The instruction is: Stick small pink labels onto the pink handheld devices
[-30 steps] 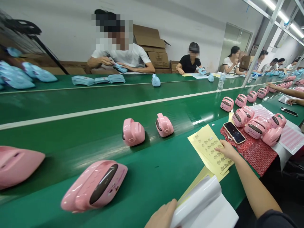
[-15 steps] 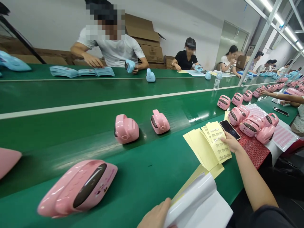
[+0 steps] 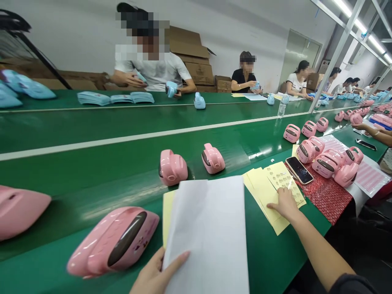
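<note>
My left hand (image 3: 156, 275) grips the near edge of a white sheet (image 3: 211, 232), thumb on top; the sheet lies spread over a yellow sheet (image 3: 167, 212) on the green belt. My right hand (image 3: 286, 203) presses its fingers down on a fanned stack of yellow sticker sheets (image 3: 274, 185). A pink device (image 3: 114, 241) lies on its side just left of my left hand. Two more pink devices (image 3: 172, 167) (image 3: 212, 158) stand on the belt beyond the white sheet.
A phone (image 3: 299, 170) lies on a red bubble mat (image 3: 327, 196) beside a cluster of pink devices (image 3: 329, 161). Another pink device (image 3: 18, 210) sits at the far left. Across the belt, seated people handle blue devices (image 3: 199, 101); a water bottle (image 3: 281, 105) stands there.
The white sheet, curled up at the near edge before, has been swung left and laid flat. My right hand slid back toward me along the yellow sticker sheets.
</note>
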The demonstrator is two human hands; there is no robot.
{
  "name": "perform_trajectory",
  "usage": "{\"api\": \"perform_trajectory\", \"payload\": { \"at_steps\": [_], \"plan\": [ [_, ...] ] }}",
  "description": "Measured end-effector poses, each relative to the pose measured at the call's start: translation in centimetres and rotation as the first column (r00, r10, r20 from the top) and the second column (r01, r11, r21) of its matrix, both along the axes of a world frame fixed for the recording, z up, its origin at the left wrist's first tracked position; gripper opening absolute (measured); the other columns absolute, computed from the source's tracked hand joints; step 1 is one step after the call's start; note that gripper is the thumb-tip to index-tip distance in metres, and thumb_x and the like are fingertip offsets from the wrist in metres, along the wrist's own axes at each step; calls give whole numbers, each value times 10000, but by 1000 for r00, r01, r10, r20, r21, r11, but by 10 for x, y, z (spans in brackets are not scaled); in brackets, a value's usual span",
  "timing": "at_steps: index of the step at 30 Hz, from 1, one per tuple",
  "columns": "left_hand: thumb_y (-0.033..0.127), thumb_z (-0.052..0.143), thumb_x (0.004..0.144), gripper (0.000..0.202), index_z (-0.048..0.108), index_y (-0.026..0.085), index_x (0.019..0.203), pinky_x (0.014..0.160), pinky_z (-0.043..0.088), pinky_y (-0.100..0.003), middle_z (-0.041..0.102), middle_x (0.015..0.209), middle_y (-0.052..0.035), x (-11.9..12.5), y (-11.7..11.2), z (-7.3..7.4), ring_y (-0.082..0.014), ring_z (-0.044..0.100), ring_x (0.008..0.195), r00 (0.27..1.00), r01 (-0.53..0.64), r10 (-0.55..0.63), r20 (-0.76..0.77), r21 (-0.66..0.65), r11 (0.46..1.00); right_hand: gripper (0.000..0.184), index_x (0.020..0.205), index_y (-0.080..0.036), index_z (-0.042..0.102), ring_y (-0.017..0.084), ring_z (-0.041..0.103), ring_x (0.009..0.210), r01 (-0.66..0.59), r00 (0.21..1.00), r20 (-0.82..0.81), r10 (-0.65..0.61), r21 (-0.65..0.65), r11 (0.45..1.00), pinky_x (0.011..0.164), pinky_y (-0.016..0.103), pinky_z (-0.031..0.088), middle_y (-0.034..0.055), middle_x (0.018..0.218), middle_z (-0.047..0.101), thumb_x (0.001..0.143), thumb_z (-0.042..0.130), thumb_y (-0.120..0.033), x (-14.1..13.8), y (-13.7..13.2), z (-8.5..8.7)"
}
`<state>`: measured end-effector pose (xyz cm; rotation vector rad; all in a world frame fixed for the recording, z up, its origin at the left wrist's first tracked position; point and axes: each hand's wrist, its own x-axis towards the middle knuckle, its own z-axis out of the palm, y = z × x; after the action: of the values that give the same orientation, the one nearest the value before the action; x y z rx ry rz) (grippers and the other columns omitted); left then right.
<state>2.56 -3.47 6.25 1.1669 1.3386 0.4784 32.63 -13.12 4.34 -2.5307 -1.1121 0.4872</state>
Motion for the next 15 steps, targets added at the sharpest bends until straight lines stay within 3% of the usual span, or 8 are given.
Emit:
{"api": "perform_trajectory", "payload": {
  "at_steps": [2, 5, 10, 15],
  "plan": [
    [316, 630, 638, 297, 509, 235, 897, 628, 568, -372, 707, 762, -15, 1, 5, -9, -280, 680, 731, 995, -46, 55, 88, -96, 994, 544, 1005, -140, 511, 353, 502, 1062, 26, 1000, 7, -25, -58, 998, 836, 422, 422, 186, 1088, 546, 577, 747, -379, 0, -2, 2],
    [245, 622, 661, 282, 481, 212, 903, 648, 565, -348, 695, 784, -25, 10, 5, -15, -244, 681, 719, 986, -63, 79, 145, -112, 992, 586, 1003, -146, 501, 315, 574, 964, 40, 999, -26, -44, -118, 992, 776, 380, 450, 147, 1023, 590, 534, 773, -370, 2, -4, 7],
    [274, 587, 707, 248, 450, 202, 901, 637, 562, -351, 668, 841, -58, 22, -5, -17, -245, 677, 753, 986, -115, 121, 117, -58, 992, 490, 956, -148, 516, 332, 525, 1071, 63, 998, -20, -67, -146, 987, 814, 379, 437, 160, 1091, 564, 567, 753, -326, -13, -8, 14],
    [336, 635, 677, 333, 463, 185, 919, 670, 557, -379, 641, 899, -82, 21, -13, -25, -275, 656, 841, 978, -132, 123, 166, 43, 990, 594, 1153, -116, 429, 270, 554, 1061, 97, 994, -39, -104, -159, 983, 788, 327, 462, 174, 1200, 493, 650, 690, -297, -27, -11, 15]
  ]
}}
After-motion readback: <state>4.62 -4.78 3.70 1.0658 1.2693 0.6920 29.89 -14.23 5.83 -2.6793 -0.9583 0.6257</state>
